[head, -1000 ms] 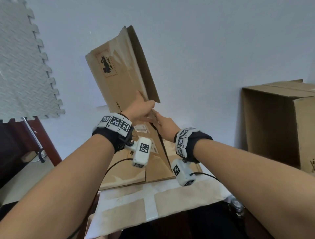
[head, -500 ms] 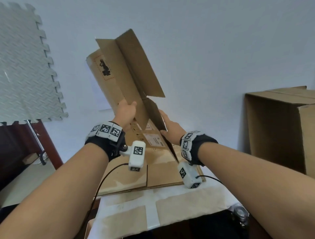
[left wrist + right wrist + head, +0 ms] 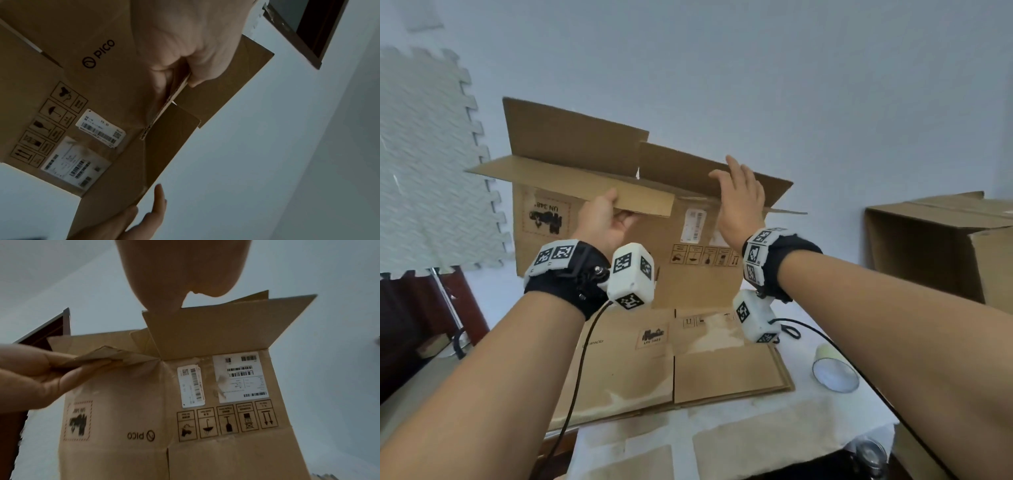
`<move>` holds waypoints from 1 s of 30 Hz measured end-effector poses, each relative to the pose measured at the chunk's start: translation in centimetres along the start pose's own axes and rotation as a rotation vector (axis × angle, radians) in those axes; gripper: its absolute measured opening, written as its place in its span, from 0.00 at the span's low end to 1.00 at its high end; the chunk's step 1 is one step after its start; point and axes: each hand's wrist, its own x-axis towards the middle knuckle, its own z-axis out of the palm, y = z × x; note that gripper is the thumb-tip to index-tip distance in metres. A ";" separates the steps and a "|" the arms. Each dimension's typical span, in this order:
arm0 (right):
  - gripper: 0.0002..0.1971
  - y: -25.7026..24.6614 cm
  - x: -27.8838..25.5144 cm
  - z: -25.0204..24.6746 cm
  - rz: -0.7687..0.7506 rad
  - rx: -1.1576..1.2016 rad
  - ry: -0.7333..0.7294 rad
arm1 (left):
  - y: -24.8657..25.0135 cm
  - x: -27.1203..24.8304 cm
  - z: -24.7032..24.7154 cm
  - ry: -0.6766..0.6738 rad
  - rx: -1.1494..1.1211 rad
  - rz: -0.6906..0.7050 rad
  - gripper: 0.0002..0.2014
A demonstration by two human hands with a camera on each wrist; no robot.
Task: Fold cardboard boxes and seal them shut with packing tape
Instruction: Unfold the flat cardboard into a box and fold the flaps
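Note:
A brown cardboard box [image 3: 619, 267] with labels and handling symbols is held up in the air above the table, opened out, its top flaps spread. My left hand [image 3: 606, 216] pinches the near left flap [image 3: 571, 181] between thumb and fingers; the left wrist view shows that pinch on the flap edge [image 3: 180, 84]. My right hand [image 3: 739, 195] lies with straight fingers against the right flap [image 3: 774, 186]. In the right wrist view the box [image 3: 144, 418] faces me, printing upside down, and the left hand [image 3: 41, 374] holds the bent flap.
Flattened cardboard [image 3: 671, 370] lies on the white-covered table [image 3: 808, 421] below. A tape roll [image 3: 834, 371] sits at the table's right. A large open box [image 3: 941, 246] stands at the right, a grey foam mat [image 3: 424, 164] at the left. Wrist cables trail over the table.
The box swung from a tilted, half-flat state to upright and opened out. My left hand moved onto the near left flap; my right hand rose to the right flap.

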 end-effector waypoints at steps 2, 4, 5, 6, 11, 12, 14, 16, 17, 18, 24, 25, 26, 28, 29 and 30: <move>0.35 0.1 1.0 -1.0 -0.003 0.006 0.059 | 0.5 -0.2 -0.3 -0.008 -0.059 -0.012 0.13; 0.35 0.3 1.6 -1.4 -0.012 -0.024 0.091 | 0.6 -0.2 -0.5 -0.015 -0.127 -0.031 0.15; 0.36 0.4 1.8 -1.4 -0.015 -0.040 0.089 | 0.5 -0.3 -0.5 -0.023 -0.151 -0.038 0.15; 0.37 0.4 1.8 -1.3 -0.013 -0.053 0.079 | 0.3 -0.4 -0.5 -0.029 -0.170 -0.045 0.16; 0.37 -0.7 0.9 0.0 -0.050 -0.042 -0.083 | -1.3 -1.6 0.6 -0.077 -0.164 -0.105 0.17; 0.35 -0.9 0.7 0.2 -0.060 -0.028 -0.127 | -1.8 -1.9 0.9 -0.085 -0.156 -0.117 0.18; 0.35 -1.4 0.3 0.5 -0.059 0.003 -0.220 | -2.7 -2.2 1.1 -0.100 -0.131 -0.130 0.18; 0.33 -1.5 0.2 0.7 -0.044 0.030 -0.318 | -3.6 -2.5 1.0 -0.104 -0.112 -0.137 0.19; 0.32 -1.5 0.1 0.9 -0.043 0.029 -0.353 | -3.9 -2.5 0.8 -0.103 -0.112 -0.136 0.19; 0.31 -1.4 0.1 1.0 -0.045 0.022 -0.376 | -4.1 -2.5 0.6 -0.098 -0.115 -0.133 0.19; 0.23 -1.3 -0.5 2.1 -0.082 0.059 -0.408 | -4.3 -2.5 0.1 -0.131 -0.094 -0.139 0.19; 0.24 -1.4 -0.5 2.3 -0.096 0.066 -0.397 | -4.3 -2.6 0.1 -0.142 -0.087 -0.141 0.19; 0.26 -1.5 -0.4 2.5 -0.104 0.081 -0.385 | -4.3 -2.7 0.0 -0.154 -0.082 -0.144 0.19; 0.31 -1.5 -0.1 2.8 -0.105 0.123 -0.359 | -4.4 -2.7 -0.1 -0.177 -0.077 -0.147 0.19; 0.33 -1.4 0.0 3.0 -0.095 0.143 -0.353 | -4.5 -2.7 -0.2 -0.186 -0.073 -0.149 0.20; 0.35 -1.4 0.1 3.1 -0.084 0.156 -0.349 | -4.5 -2.6 -0.2 -0.197 -0.065 -0.149 0.20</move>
